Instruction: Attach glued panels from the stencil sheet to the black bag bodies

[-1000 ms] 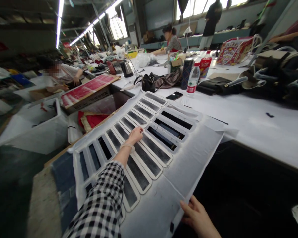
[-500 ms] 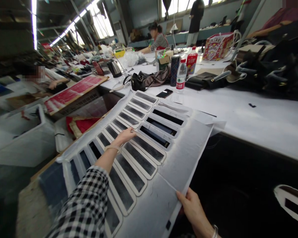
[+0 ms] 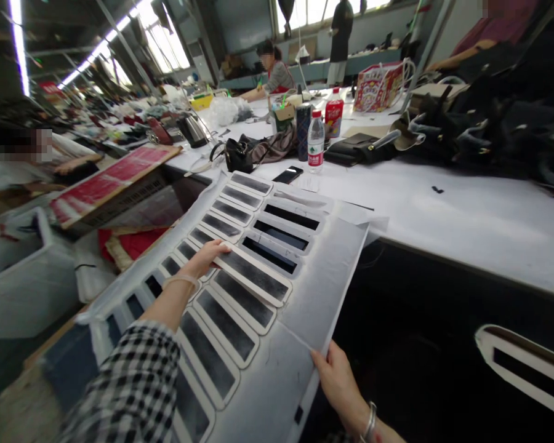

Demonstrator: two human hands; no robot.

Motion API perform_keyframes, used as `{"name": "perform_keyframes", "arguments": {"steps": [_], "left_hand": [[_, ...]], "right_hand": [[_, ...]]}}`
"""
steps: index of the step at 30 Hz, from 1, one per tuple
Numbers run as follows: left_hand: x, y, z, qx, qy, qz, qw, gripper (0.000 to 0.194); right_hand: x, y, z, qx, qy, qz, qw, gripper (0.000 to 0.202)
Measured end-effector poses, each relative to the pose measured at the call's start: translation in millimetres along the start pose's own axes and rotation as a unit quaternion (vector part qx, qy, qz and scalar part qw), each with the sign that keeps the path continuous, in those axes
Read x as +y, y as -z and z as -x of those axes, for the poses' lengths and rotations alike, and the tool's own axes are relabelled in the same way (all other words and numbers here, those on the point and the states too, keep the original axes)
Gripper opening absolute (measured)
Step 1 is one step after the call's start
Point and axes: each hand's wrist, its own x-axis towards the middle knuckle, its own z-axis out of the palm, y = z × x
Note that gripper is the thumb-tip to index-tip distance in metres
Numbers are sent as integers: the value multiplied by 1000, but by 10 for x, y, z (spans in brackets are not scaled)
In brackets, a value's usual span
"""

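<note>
A grey-white sheet (image 3: 323, 277) slants across the middle, bearing rows of long rounded pieces with dark centres. My left hand (image 3: 205, 257) is closed on the upper left end of one pale-rimmed piece (image 3: 258, 275), which is tilted up a little over the piece beside it. Near the sheet's top, three slots (image 3: 281, 235) show black. My right hand (image 3: 337, 375) pinches the sheet's right edge between thumb and fingers.
On the white table (image 3: 466, 227) are a phone (image 3: 289, 175), a water bottle (image 3: 316, 143), a black bag (image 3: 239, 155) and dark goods at the right. A white bin (image 3: 13, 289) stands at the left. Other people work farther back.
My left hand has lifted the end of the pale-rimmed piece slightly off the sheet. My right hand keeps its hold on the edge. The whole view has shifted, so things appear farther left.
</note>
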Motion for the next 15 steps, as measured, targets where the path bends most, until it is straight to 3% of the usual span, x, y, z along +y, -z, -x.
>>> {"name": "perform_keyframes", "arguments": {"steps": [5, 10, 15], "left_hand": [[-190, -195, 259, 1, -8, 141, 990, 23], [-404, -621, 416, 138, -31, 240, 960, 21], [-214, -876, 258, 196, -25, 309, 930, 17]], "right_hand": [[-11, -18, 9, 11, 7, 3, 1000, 48], [-10, -11, 2, 13, 19, -8, 1000, 46], [-9, -21, 5, 14, 33, -18, 999, 46]]}}
